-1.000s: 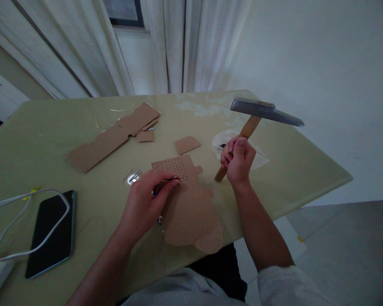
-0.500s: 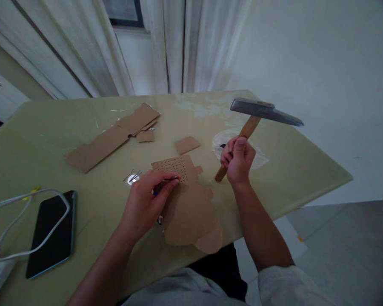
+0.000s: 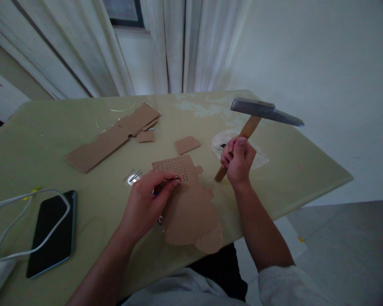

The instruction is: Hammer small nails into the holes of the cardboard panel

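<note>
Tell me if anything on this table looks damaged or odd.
The cardboard under the left hand has ragged, torn edges, a grid of small holes near its far end, and overhangs the table edge. Torn scraps lie further back. The right hand holds a hammer raised.

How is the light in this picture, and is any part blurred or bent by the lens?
Head view: the light is dim and flat, with soft daylight through the curtains and no hard shadows. The hammer in the right hand and the punched cardboard under the left hand look sharp. The table edges bow outward and the corners darken.
</note>
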`<state>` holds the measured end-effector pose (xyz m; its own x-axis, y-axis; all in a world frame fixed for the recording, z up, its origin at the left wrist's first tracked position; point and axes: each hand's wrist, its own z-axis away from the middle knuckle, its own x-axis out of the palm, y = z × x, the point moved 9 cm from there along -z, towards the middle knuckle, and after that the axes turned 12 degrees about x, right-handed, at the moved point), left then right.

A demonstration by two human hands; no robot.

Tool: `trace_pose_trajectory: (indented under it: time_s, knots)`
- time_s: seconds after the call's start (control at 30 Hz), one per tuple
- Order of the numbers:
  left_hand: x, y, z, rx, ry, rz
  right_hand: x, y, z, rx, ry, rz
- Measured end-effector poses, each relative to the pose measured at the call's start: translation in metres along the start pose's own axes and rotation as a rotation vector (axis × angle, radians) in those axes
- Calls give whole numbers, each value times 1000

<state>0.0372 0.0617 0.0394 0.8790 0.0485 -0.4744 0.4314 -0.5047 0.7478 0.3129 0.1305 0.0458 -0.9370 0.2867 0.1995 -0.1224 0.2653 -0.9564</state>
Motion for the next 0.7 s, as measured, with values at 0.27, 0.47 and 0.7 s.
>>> trace_pose_trajectory:
  time_s: [0.27,0.47,0.7]
  knots:
    - [0,-1,0,-13,3,1,0,-1,0,-8,-6,-25]
    - [0,-2,0,-19,-4,-6,0,-1,0,5,4,8]
    - [0,2,-1,9,-3,-12,0,-1,1,14,3,14]
